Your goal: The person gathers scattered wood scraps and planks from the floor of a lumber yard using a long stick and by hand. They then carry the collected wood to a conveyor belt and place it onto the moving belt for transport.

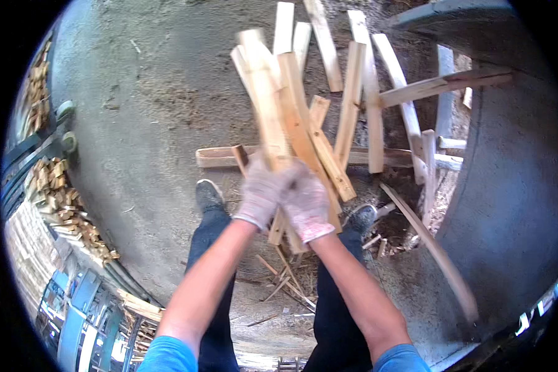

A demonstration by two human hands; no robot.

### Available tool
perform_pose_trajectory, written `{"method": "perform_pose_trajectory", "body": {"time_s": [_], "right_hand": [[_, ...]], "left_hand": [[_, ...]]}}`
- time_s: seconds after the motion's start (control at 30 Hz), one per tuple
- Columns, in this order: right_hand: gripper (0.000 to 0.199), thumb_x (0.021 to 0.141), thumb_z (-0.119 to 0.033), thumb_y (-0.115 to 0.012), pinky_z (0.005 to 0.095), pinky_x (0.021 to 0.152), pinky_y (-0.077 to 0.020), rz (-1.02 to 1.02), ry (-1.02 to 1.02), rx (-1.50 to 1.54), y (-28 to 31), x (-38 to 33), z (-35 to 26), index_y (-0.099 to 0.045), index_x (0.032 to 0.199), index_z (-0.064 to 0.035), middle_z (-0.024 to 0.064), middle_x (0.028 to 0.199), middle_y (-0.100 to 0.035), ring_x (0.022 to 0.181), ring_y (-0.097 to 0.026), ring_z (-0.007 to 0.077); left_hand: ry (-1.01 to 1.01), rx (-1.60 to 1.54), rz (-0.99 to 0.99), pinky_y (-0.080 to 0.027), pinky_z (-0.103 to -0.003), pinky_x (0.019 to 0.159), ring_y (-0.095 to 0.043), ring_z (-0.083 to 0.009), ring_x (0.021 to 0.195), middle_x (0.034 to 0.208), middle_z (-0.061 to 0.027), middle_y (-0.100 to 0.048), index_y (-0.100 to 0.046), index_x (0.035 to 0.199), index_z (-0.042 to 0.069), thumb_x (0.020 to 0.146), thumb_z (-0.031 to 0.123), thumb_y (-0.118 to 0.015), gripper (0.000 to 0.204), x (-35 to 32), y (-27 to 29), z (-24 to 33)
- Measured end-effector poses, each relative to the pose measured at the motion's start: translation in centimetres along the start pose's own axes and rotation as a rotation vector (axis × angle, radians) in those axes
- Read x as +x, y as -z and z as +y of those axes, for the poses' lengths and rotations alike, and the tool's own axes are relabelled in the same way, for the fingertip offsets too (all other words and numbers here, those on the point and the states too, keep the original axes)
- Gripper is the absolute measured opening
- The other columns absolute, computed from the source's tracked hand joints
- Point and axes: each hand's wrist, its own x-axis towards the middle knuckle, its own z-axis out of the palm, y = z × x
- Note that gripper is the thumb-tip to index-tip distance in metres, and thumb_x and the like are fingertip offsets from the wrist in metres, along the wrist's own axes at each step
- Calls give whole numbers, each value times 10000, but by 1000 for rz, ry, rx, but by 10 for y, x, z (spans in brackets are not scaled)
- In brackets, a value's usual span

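Both my hands wear pale, stained work gloves and meet in front of me, slightly blurred. My left hand [259, 191] and my right hand [306, 201] are closed around the near part of a light wooden board [268, 105], which points away from me and is smeared by motion. Under and beside it, an orange-brown wooden board [302, 133] slants below my right hand; whether that hand also grips it, I cannot tell. A shorter wooden piece [332, 158] with dark holes lies just right of it. My fingers are mostly hidden behind the gloves' backs.
More loose boards [351, 93] lie spread beyond my hands, several over a flat crosswise timber [220, 157]. A large blue-grey curved metal body [508, 180] stands at the right, a board [446, 87] leaning on it. Stacked wood [62, 201] lines the left. Splinters [285, 282] litter the floor between my feet.
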Motion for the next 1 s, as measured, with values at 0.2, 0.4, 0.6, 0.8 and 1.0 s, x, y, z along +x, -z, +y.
{"method": "perform_pose_trajectory", "body": {"time_s": [0.2,0.4,0.6,0.8,1.0], "right_hand": [[545,845,-332,-762,411,1010,-499,209,-91,60,75,37,-10,-654,1243,25,244,1183,-685,1111,-661,374],[327,882,-298,-725,420,890,-519,321,39,-577,182,64,31,-683,1084,-44,155,986,-695,937,-675,327],[792,823,-628,-710,400,984,-475,545,-438,-538,228,142,66,-649,1256,32,207,1225,-676,1106,-648,343],[623,961,-431,-688,400,1028,-498,198,-309,775,286,251,99,-526,1367,13,167,1325,-612,1172,-606,302],[435,957,-265,-692,385,1022,-469,422,-172,-263,227,170,15,-617,1284,12,185,1233,-682,1118,-657,297]], "left_hand": [[168,-472,220,-525,-304,680,-609,-132,779,948,-50,-641,-564,1241,9,897,278,-769,482,60,95,-92],[48,349,406,-501,-391,946,-653,-314,1100,1210,-237,-666,-472,1423,-31,880,303,-739,691,80,121,-132],[-133,72,179,-429,-403,1092,-573,-345,1295,1365,-290,-587,-351,1526,-54,931,393,-700,821,49,15,-96],[-45,-86,195,-367,-371,1161,-473,-330,1399,1515,-277,-461,-324,1535,-73,903,307,-761,857,40,-46,-62],[7,-152,191,-347,-371,1188,-450,-314,1424,1555,-258,-415,-294,1555,-52,865,266,-801,914,16,-53,-70]]}}
